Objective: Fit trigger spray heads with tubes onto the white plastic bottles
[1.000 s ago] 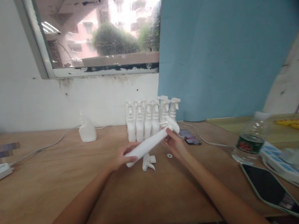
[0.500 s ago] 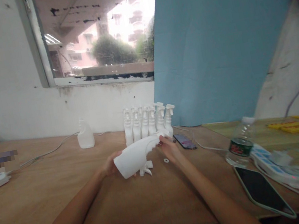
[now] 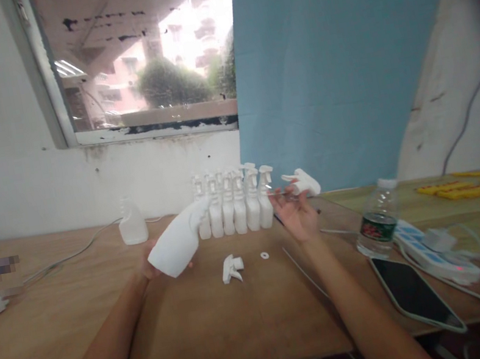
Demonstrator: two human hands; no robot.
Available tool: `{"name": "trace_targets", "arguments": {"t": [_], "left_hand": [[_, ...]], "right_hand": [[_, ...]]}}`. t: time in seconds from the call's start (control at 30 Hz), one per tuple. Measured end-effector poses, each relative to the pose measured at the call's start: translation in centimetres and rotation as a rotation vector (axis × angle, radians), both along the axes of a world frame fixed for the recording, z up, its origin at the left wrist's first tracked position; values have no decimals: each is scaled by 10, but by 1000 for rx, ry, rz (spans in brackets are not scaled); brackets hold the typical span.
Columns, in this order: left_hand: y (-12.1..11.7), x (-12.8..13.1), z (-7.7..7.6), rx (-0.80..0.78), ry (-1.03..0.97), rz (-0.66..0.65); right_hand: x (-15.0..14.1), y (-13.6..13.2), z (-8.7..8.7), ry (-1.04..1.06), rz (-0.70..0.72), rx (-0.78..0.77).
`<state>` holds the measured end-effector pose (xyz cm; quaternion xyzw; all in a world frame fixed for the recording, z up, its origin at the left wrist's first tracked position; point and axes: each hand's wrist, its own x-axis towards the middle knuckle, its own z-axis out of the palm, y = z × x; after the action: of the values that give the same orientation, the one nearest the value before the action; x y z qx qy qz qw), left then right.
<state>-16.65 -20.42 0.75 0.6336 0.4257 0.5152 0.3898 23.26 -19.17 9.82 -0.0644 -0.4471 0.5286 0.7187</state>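
Clock centred on loose spray head (image 3: 228, 268), middle of table (image 3: 202, 334).
12 o'clock: cluster of spray bottles (image 3: 240, 213), before the wall (image 3: 150, 173).
10 o'clock: held bottle (image 3: 176, 243), in left hand (image 3: 147, 265); behind it, lone bottle (image 3: 133, 228).
2 o'clock: second spray head (image 3: 307, 182), in right hand (image 3: 299, 218).
3 o'clock: ring (image 3: 262, 256), just beside — farther, drink bottle (image 3: 377, 228), then power strip (image 3: 420, 251).
4 o'clock: phone (image 3: 415, 292).

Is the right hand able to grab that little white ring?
Probably not easily: the right hand holds a spray head, though nothing covers the white ring on the table.
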Motion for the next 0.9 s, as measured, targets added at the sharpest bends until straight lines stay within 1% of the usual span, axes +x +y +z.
{"name": "trace_targets", "arguments": {"t": [0.07, 0.1, 0.17, 0.2, 0.23, 0.27, 0.33, 0.4, 0.47, 0.53, 0.6, 0.67, 0.9], "left_hand": [[7, -6, 0, -65, -33, -2], [11, -7, 0, -75, -56, -14], [24, -6, 1, -23, -83, 11], [31, -4, 1, 17, -78, 59], [40, -2, 1, 54, -53, 137], [48, 0, 1, 79, -8, 245], [65, 2, -3, 109, 127, 502], [79, 3, -8, 124, 285, 736], [88, 2, -16, 146, 414, 907], [93, 3, -23, 171, 492, 1014], [95, 6, -29, 187, 528, 1070], [95, 10, -31, 184, 548, 1093], [97, 20, -22, 174, 661, 1160]], "right_hand": [[16, 0, 11, -67, -96, -11], [23, 0, 15, -107, -114, -31], [34, 0, 20, -191, -91, -95], [39, 1, 21, -230, -57, -138], [43, 3, 20, -267, -13, -188], [46, 6, 18, -299, 35, -243], [51, 13, 11, -340, 132, -359], [54, 22, 0, -350, 199, -457], [57, 32, -12, -343, 212, -522], [59, 40, -24, -344, 195, -563], [61, 46, -34, -354, 175, -590], [62, 50, -41, -361, 141, -606], [61, 52, -53, -353, 0, -673]]}}
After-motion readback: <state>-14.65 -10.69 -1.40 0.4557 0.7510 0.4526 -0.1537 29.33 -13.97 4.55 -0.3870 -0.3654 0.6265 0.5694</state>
